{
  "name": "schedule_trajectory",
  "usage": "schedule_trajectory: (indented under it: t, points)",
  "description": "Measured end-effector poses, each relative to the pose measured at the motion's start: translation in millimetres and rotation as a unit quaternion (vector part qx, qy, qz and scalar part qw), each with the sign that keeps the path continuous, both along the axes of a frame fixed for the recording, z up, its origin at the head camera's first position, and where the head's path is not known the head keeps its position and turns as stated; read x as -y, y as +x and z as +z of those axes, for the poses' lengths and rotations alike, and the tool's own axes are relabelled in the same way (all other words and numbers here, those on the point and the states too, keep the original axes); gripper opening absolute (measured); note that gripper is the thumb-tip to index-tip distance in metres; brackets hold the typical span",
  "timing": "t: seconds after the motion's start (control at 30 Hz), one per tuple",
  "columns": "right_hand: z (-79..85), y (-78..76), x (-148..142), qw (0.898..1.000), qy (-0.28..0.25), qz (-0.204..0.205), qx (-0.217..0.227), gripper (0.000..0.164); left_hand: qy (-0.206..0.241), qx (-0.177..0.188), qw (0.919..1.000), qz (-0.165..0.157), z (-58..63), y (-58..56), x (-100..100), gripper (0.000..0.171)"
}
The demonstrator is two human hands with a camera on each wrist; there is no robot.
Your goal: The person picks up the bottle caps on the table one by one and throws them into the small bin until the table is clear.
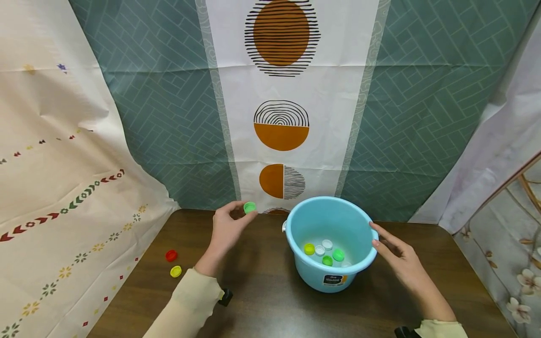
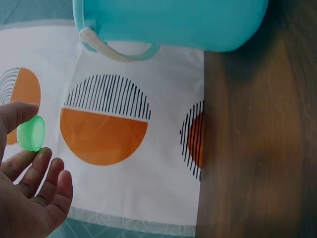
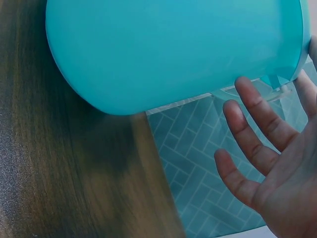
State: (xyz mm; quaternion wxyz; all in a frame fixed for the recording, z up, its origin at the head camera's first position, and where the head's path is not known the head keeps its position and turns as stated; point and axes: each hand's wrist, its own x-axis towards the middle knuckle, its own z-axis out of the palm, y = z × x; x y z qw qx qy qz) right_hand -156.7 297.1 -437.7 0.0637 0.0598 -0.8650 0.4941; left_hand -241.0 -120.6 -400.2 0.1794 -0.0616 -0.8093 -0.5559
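Observation:
My left hand (image 1: 226, 230) pinches a green bottle cap (image 1: 250, 207) between thumb and finger, raised to the left of a light blue bucket (image 1: 310, 267). In the left wrist view the cap (image 2: 31, 134) is tilted, its other fingers loosely bent below it. At the bucket's right side, my right hand (image 1: 403, 263) rests thumb and fingertips on the rim. Its remaining fingers are spread along the outer wall in the right wrist view. Inside the bucket lie several caps, among them a yellow cap (image 1: 309, 249), a white cap (image 1: 327, 244) and a green cap (image 1: 338, 255).
A red cap (image 1: 171, 255) and a yellow cap (image 1: 175, 271) lie on the brown wooden table (image 1: 270, 305) at the left. Behind the table hangs a patterned cloth (image 1: 169, 117). The bucket's white handle (image 2: 104, 47) hangs at its side.

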Motion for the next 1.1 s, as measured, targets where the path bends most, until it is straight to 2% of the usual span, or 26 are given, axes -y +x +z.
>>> schedule_trajectory:
  t: [0.23, 0.5, 0.7, 0.9, 1.1]
  points:
    - [-0.3, -0.8, 0, 1.000, -0.014, 0.005, -0.016, 0.046, 0.024, 0.009, 0.9993, -0.029, 6.1, -1.5, -15, 0.032]
    - [0.0, -0.5, 0, 1.000, -0.016, 0.005, -0.016, 0.046, 0.007, -0.001, 0.9988, -0.049, 11.6, -0.9, -32, 0.027]
    - [0.5, 0.1, 0, 1.000, -0.015, 0.004, -0.010, 0.046, 0.000, 0.000, 0.9984, -0.056, 14.3, -3.3, -44, 0.031]
    - [0.7, 0.6, 1, 1.000, -0.018, 0.003, -0.006, 0.045, 0.001, -0.013, 0.9965, -0.082, 17.0, -5.2, -58, 0.030]
    - [0.5, 1.1, 1, 1.000, -0.014, 0.004, -0.005, 0.046, 0.009, 0.003, 0.9948, -0.102, 20.0, -6.0, -72, 0.032]
